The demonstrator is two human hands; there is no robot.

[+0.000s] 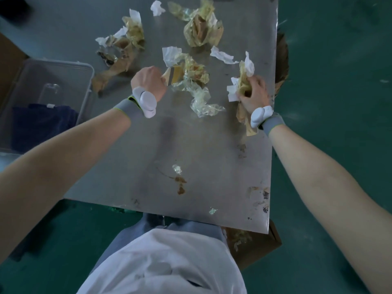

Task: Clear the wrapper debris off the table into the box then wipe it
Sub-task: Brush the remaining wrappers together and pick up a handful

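Right hand (253,92) clenched on a wrapper wad (244,81) at the table's (148,145) right edge, likely to drop it into the box (254,245) under the near-right corner; left hand (148,81) fisted on a mid-table wrapper (186,73); more litter at far end.

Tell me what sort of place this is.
Probably a workshop or factory floor, not a home: a bare stainless steel table, a green painted floor, and a cardboard box beside it for waste.

Crumpled greasy wrappers (193,75) scattered on steel table (148,149); box (257,249) underneath.
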